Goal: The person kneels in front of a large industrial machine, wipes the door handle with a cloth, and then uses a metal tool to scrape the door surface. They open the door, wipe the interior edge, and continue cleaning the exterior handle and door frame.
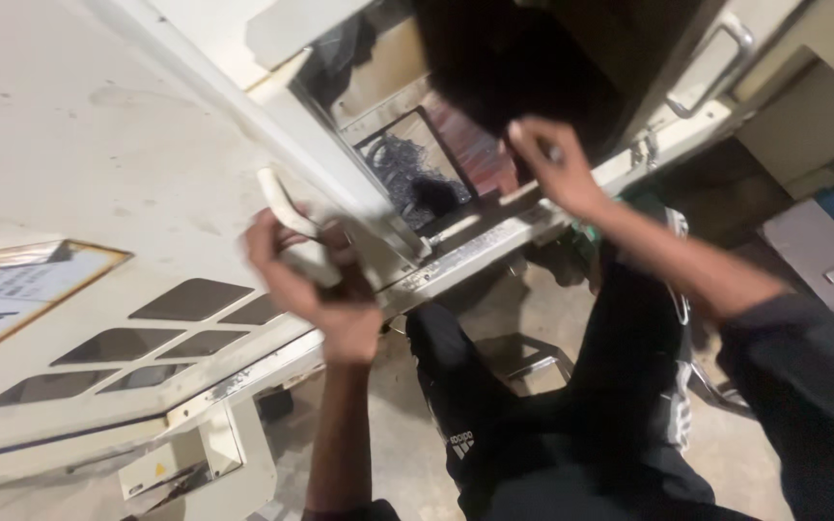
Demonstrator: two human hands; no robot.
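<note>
My left hand point(316, 280) is wrapped around the pale handle point(282, 207) of a big off-white sliding machine door point(98, 164). My right hand point(552, 164) reaches up to the edge of the dark machine opening point(533, 58), fingers curled on something small that blur hides. Inside the opening lies a pile of dark metal shavings point(412, 174) next to a reddish ribbed panel point(475, 145).
The door carries a sticker point(12, 289) and several dark diamond-shaped windows point(147, 338). A second door with a metal handle point(716, 58) stands at the upper right. A grey control panel point(822, 260) sits at the right. My legs in dark trousers point(552, 405) stand on a concrete floor point(407, 453).
</note>
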